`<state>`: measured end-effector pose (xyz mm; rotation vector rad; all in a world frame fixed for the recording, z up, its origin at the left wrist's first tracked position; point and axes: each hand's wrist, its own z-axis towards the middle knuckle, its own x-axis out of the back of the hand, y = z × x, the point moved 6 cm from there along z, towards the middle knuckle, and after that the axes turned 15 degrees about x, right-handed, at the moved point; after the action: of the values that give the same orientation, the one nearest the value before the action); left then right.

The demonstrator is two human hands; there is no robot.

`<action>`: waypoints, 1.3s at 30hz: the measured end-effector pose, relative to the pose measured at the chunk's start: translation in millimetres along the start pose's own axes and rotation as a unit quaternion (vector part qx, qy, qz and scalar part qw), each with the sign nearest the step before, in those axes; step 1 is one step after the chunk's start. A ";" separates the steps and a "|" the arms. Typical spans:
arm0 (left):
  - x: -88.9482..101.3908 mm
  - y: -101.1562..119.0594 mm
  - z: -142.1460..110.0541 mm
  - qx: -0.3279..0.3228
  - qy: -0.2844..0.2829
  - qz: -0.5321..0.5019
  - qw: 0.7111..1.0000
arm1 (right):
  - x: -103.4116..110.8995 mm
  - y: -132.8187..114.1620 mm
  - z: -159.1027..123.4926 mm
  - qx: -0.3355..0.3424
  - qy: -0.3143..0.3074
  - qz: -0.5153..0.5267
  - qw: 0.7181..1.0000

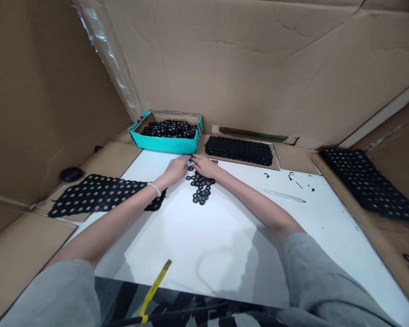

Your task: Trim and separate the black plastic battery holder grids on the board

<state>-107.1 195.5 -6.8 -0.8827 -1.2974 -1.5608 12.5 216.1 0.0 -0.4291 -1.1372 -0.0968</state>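
Both my hands reach far across a white work surface (204, 236). My left hand (176, 169) and my right hand (204, 166) meet fingertip to fingertip at the far end of a strip of joined black rubber rings (201, 187). The fingers of both hands are curled in a pinch on that strip. A light bracelet sits on my left wrist. The strip's loose end trails toward me on the white surface.
A teal box (167, 144) of loose black rings stands behind the hands. A full black ring mat (239, 150) lies to its right. Punched-out black sheets lie at left (98, 194) and right (368, 181). A clear pick tool (283, 195) and cardboard walls surround.
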 end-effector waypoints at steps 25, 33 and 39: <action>19.1 23.8 -55.7 0.078 -0.109 -0.082 0.988 | 1.9 -78.2 -106.8 -0.040 -0.005 -0.024 0.999; 18.5 11.3 -49.0 0.122 -0.154 -0.176 0.964 | -15.0 -40.2 -46.5 -0.094 -0.022 -0.047 0.994; 61.1 -15.2 -56.1 0.108 -0.077 -0.069 0.989 | -9.1 -53.1 -45.7 -0.015 -0.030 -0.057 0.998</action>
<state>-141.3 129.7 33.2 -0.8010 -1.6356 -1.4451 32.4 148.9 -9.1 -0.3965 -1.2199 -0.2020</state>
